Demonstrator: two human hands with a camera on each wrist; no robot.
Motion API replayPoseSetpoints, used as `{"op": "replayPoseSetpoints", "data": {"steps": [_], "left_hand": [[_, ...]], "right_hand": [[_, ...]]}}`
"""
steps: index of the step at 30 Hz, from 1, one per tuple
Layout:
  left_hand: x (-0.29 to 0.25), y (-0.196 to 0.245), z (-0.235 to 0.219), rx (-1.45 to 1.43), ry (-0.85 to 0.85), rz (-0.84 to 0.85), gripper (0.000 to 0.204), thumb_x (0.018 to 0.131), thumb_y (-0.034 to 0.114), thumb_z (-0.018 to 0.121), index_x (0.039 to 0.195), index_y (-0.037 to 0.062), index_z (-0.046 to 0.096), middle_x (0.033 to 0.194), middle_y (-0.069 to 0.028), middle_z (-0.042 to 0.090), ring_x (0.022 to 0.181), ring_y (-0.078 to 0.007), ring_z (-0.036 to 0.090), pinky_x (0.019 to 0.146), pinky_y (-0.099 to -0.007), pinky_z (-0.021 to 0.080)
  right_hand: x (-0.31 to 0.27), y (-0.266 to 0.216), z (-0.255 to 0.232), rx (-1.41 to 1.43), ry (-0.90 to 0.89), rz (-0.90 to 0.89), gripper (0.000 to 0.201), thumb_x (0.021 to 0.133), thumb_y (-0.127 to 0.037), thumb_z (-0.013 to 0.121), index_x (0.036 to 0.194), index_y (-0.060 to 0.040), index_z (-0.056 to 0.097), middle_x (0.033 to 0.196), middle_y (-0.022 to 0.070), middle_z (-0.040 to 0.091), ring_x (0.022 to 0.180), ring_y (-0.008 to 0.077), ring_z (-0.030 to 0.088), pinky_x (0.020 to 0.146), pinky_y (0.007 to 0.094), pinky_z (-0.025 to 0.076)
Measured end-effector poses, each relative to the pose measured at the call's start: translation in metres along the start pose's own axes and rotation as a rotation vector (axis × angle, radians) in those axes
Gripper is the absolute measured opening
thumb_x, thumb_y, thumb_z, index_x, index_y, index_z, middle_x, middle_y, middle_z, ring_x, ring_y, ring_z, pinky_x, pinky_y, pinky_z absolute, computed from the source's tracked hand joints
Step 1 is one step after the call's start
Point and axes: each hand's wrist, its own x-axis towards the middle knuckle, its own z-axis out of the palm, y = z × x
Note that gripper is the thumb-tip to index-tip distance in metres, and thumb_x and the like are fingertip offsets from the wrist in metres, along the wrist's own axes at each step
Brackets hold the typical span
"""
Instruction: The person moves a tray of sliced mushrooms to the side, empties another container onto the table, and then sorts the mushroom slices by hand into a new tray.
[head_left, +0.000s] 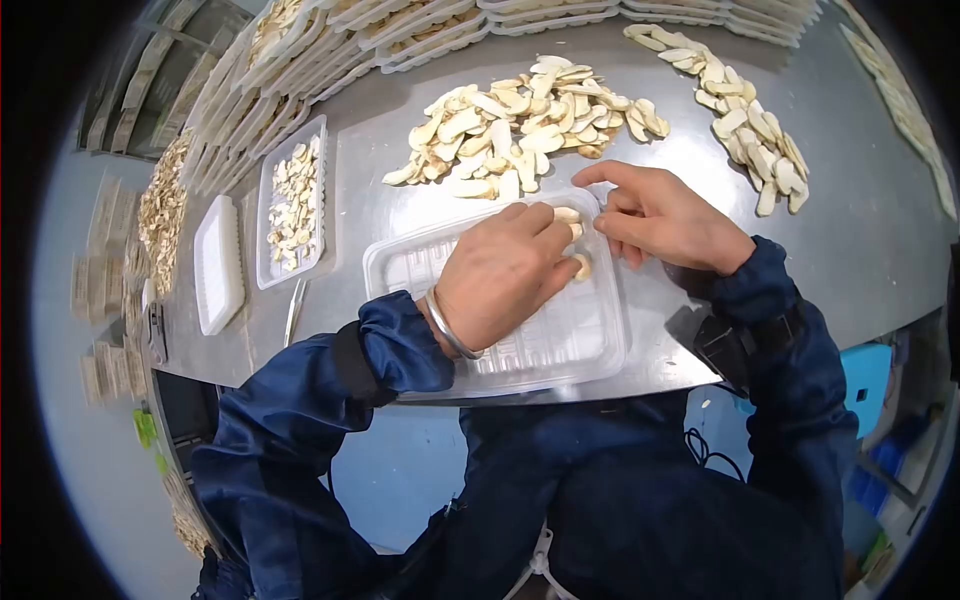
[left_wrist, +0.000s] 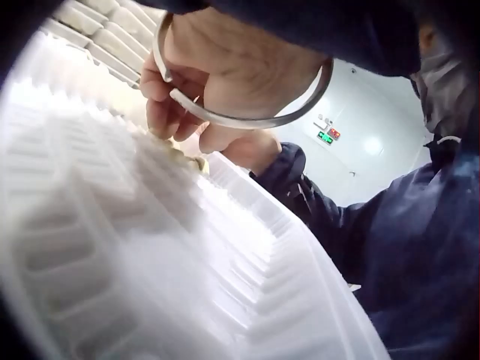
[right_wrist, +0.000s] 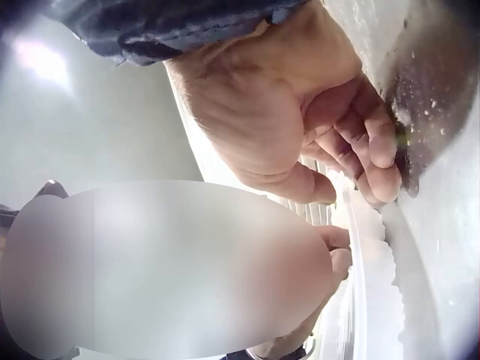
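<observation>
A clear plastic tray (head_left: 400, 270) with ribbed compartments lies at the table's front edge. Over its right half, my left hand (head_left: 497, 270) bends down with a metal bangle at the wrist. Its fingertips pinch at a pale mushroom slice (left_wrist: 180, 155) low in the tray, partly hidden by the fingers. In the head view another curved slice (head_left: 581, 267) lies beside the left thumb, and one more slice (head_left: 567, 215) shows past the knuckles. My right hand (head_left: 665, 215) hovers at the tray's right rim, index finger stretched out, other fingers loosely bent, nothing seen in them.
Beyond the tray is a heap of pale slices (head_left: 500, 125); a long row of them (head_left: 745, 130) runs at the right. Stacked filled trays (head_left: 350, 45) line the back. Leftward are a tray of small pieces (head_left: 262, 235), white stacked trays (head_left: 218, 265) and tweezers (head_left: 295, 312).
</observation>
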Motion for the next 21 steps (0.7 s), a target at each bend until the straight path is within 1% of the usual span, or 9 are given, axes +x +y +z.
{"op": "replayPoseSetpoints", "data": {"steps": [3, 4, 5, 7, 9, 12, 15, 17, 21], "left_hand": [[-0.002, -0.017, -0.025, -0.143, 0.091, -0.138, 0.014, 0.083, 0.006, 0.072, 0.094, 0.0014, 0.064, 0.082, -0.0114, 0.062, 0.069, -0.0239, 0.062, 0.062, -0.0327, 0.050], [-0.003, -0.034, -0.036, -0.153, 0.156, -0.212, 0.012, 0.083, 0.001, 0.070, 0.094, -0.0005, 0.066, 0.080, -0.0114, 0.066, 0.066, -0.0175, 0.063, 0.061, -0.0275, 0.050], [-0.005, -0.058, -0.049, -0.050, 0.197, -0.245, 0.012, 0.084, 0.000, 0.069, 0.096, -0.0006, 0.068, 0.081, -0.0096, 0.068, 0.069, -0.0139, 0.063, 0.064, -0.0267, 0.051], [-0.010, -0.103, -0.072, -0.008, 0.190, -0.405, 0.015, 0.084, 0.000, 0.066, 0.098, -0.0009, 0.069, 0.083, -0.0083, 0.069, 0.071, -0.0138, 0.063, 0.066, -0.0268, 0.051], [-0.011, -0.129, -0.082, 0.002, 0.133, -0.364, 0.019, 0.083, 0.001, 0.066, 0.101, 0.0015, 0.070, 0.093, -0.0078, 0.067, 0.079, -0.0151, 0.063, 0.069, -0.0289, 0.050], [-0.007, -0.141, -0.071, 0.016, 0.026, -0.163, 0.021, 0.082, 0.003, 0.067, 0.103, 0.0052, 0.070, 0.098, -0.0076, 0.064, 0.087, -0.0204, 0.062, 0.074, -0.0326, 0.049], [0.001, -0.148, -0.061, 0.175, -0.007, -0.035, 0.023, 0.081, 0.005, 0.067, 0.103, 0.0079, 0.070, 0.096, -0.0081, 0.061, 0.090, -0.0265, 0.060, 0.078, -0.0365, 0.048], [0.005, -0.149, -0.061, 0.177, -0.041, -0.024, 0.018, 0.080, 0.007, 0.067, 0.098, 0.0066, 0.070, 0.092, -0.0097, 0.060, 0.091, -0.0301, 0.059, 0.079, -0.0389, 0.048], [0.013, -0.153, -0.064, 0.180, -0.131, -0.028, 0.011, 0.078, 0.009, 0.066, 0.089, 0.0065, 0.067, 0.090, -0.0101, 0.060, 0.092, -0.0307, 0.059, 0.079, -0.0407, 0.048]], "right_hand": [[-0.002, -0.003, -0.002, -0.005, -0.003, 0.012, 0.040, 0.090, -0.006, 0.053, 0.129, 0.0028, 0.050, 0.066, 0.0055, 0.058, 0.056, 0.0110, 0.055, 0.055, 0.0257, 0.044], [-0.003, -0.003, -0.003, -0.027, 0.038, 0.014, 0.041, 0.090, -0.008, 0.054, 0.128, 0.0041, 0.051, 0.066, 0.0064, 0.060, 0.054, 0.0119, 0.055, 0.054, 0.0267, 0.045], [-0.005, -0.004, -0.003, -0.048, 0.079, 0.015, 0.041, 0.089, -0.011, 0.055, 0.127, 0.0055, 0.051, 0.066, 0.0073, 0.061, 0.053, 0.0128, 0.056, 0.054, 0.0277, 0.045], [-0.005, -0.010, -0.004, -0.102, 0.129, 0.047, 0.042, 0.088, -0.013, 0.055, 0.125, 0.0069, 0.053, 0.067, 0.0083, 0.063, 0.052, 0.0136, 0.056, 0.053, 0.0284, 0.045], [-0.004, -0.023, -0.006, -0.171, 0.150, 0.109, 0.041, 0.087, -0.013, 0.055, 0.123, 0.0071, 0.056, 0.068, 0.0084, 0.063, 0.053, 0.0133, 0.057, 0.053, 0.0280, 0.045], [0.005, -0.023, -0.006, -0.139, 0.118, 0.157, 0.036, 0.089, -0.009, 0.051, 0.121, 0.0059, 0.056, 0.070, 0.0056, 0.061, 0.056, 0.0103, 0.056, 0.054, 0.0240, 0.045], [0.009, -0.010, -0.009, -0.079, 0.074, 0.146, 0.033, 0.090, -0.008, 0.050, 0.119, 0.0058, 0.058, 0.071, 0.0051, 0.061, 0.056, 0.0098, 0.055, 0.054, 0.0232, 0.046], [0.010, -0.007, -0.009, -0.036, 0.087, 0.138, 0.037, 0.086, -0.011, 0.054, 0.117, 0.0077, 0.059, 0.071, 0.0072, 0.064, 0.055, 0.0116, 0.056, 0.053, 0.0251, 0.045], [0.011, -0.001, -0.013, 0.042, 0.066, 0.113, 0.033, 0.089, -0.012, 0.053, 0.115, 0.0074, 0.060, 0.072, 0.0066, 0.064, 0.055, 0.0106, 0.056, 0.053, 0.0233, 0.045]]}}
